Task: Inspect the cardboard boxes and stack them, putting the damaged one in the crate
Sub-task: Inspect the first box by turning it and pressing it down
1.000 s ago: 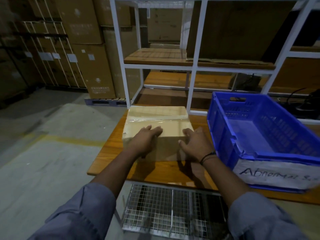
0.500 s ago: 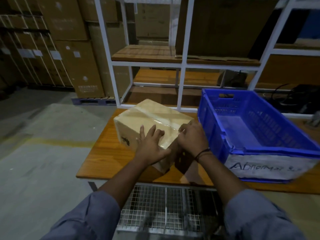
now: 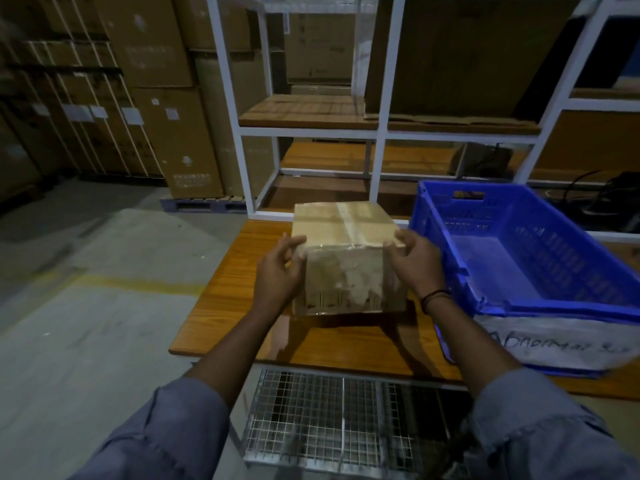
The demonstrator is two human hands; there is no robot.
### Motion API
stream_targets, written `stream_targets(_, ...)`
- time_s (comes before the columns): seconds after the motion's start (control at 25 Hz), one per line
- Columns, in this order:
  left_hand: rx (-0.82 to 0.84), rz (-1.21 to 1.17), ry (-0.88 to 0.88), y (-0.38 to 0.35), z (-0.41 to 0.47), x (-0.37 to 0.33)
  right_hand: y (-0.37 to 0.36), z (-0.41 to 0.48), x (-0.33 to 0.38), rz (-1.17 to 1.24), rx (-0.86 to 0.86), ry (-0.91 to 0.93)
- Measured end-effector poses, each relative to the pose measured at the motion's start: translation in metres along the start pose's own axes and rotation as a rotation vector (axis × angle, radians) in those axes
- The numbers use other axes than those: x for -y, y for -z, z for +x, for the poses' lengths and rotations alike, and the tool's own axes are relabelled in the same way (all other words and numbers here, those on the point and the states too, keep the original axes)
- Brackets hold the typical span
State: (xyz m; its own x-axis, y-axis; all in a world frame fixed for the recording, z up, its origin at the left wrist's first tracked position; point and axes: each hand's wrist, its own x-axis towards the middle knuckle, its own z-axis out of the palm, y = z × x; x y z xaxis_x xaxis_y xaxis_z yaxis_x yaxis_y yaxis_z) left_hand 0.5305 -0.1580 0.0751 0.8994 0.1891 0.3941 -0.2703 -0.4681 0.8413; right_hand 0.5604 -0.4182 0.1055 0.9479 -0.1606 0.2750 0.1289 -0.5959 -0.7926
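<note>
Head view: cardboard box (image 3: 346, 258) held between both hands over the wooden desk (image 3: 228, 289), apparently lifted or tipped clear. Left hand (image 3: 277, 275) on the left side, fingers (image 3: 292, 242) curled over the top edge; right hand (image 3: 417, 263) clamps the right side. Near face looks scuffed and torn. Blue crate (image 3: 450, 216), label partly reading "Abnorma", stands just right. Judgement: inspection step; if damage is confirmed, carry right and lower in.

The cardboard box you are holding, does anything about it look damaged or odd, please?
Yes. The cardboard box held between the left hand and right hand shows pale, scuffed patches on its near face, as if the surface were torn away.
</note>
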Motion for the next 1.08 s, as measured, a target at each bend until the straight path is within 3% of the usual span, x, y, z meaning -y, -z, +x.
stream_targets(0.12, -0.11, -0.013, 0.046, 0.018, 0.031, -0.03, 0.009, 0.008, 0.035, 0.103, -0.147, 0.061)
stream_targets(0.28, -0.078, -0.003, 0.044, 0.023, 0.042, -0.042, 0.016, 0.008, 0.04, 0.091, -0.184, 0.104)
stream_targets(0.52, 0.003, 0.022, 0.15, 0.013, 0.024, -0.007, -0.011, -0.034, 0.006, -0.066, 0.001, 0.041)
stream_targets(0.6, 0.133, 0.189, 0.202, 0.008, 0.019, 0.0, -0.02, -0.051, 0.007, -0.093, 0.055, 0.028)
stream_targets(0.68, 0.394, 0.541, 0.299, -0.003, 0.013, -0.006, -0.031, -0.063, 0.015, -0.106, 0.116, 0.036)
stream_targets(0.76, 0.552, 0.711, 0.362, -0.021, 0.005, -0.018, -0.044, -0.072, 0.021, -0.157, 0.195, 0.07)
stream_targets(1.08, 0.48, 0.83, 0.29, -0.045, -0.001, -0.03, -0.042, -0.034, 0.019, -0.056, 0.234, 0.032)
